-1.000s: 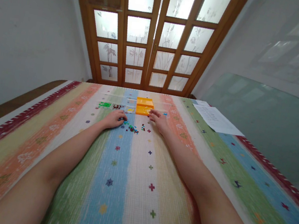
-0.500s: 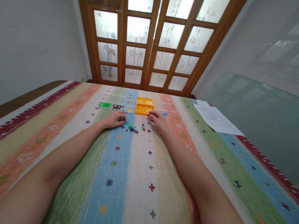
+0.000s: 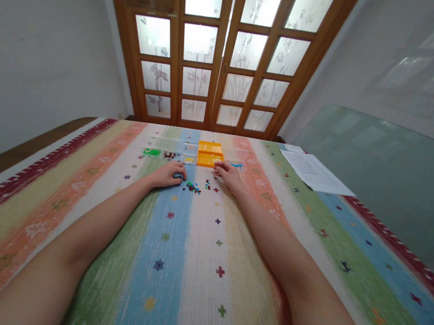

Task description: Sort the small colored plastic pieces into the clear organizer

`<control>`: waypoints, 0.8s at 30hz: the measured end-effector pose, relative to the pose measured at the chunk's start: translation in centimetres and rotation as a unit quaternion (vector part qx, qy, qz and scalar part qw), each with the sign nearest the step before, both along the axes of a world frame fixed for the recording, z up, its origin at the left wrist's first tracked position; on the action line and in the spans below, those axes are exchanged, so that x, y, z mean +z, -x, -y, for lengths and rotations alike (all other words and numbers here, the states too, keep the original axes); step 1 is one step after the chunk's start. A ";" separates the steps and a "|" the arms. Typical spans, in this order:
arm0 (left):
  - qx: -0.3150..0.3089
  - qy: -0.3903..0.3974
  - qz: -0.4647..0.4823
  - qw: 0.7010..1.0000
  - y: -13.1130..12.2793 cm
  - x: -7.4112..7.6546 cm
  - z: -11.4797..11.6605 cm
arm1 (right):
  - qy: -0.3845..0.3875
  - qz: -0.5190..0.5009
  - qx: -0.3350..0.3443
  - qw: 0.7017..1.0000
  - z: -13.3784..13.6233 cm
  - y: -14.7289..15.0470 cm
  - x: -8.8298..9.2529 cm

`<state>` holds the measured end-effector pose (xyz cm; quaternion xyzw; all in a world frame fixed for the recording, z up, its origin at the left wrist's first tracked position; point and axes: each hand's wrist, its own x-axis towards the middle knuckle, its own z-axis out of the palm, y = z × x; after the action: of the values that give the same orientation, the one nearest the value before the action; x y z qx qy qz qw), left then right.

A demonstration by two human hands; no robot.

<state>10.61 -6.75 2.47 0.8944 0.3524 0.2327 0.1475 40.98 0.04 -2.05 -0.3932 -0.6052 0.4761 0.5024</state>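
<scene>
Both my arms stretch far out over a striped cloth (image 3: 184,267). My left hand (image 3: 168,173) rests on the cloth with its fingers curled, at the left edge of a small scatter of tiny coloured pieces (image 3: 195,186). My right hand (image 3: 229,175) lies just right of the scatter, fingers bent and close together, touching the near edge of an orange tray (image 3: 209,154). A clear divided box (image 3: 169,154) with green, dark and yellow pieces sits beyond my left hand. What my fingers hold, if anything, is too small to see.
A white sheet of paper (image 3: 314,172) lies at the far right on the cloth. A wooden door with frosted glass panes (image 3: 222,48) stands behind the table. A greenish glass panel (image 3: 383,178) leans along the right wall.
My left hand has slid a little to the right, closer to the scattered pieces. My right hand has drawn back slightly from the orange tray toward the pieces.
</scene>
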 end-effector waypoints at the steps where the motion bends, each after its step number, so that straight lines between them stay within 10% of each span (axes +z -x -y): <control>1: 0.003 0.000 -0.002 1.000 0.0 0.0 0.0 | -0.001 0.004 -0.001 1.000 0.0 0.0 0.0; 10: 0.042 0.013 0.039 0.998 -0.3 -0.4 -0.1 | -0.008 0.013 0.004 1.000 -0.1 0.0 -0.2; 24: 0.412 0.012 0.245 0.877 4.6 -2.1 -3.0 | -0.031 0.046 0.000 0.998 0.0 -0.1 -0.2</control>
<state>6.03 -3.73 0.41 0.5808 0.6444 0.4800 0.1304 41.10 0.07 -2.30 -0.3993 -0.6422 0.4385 0.4856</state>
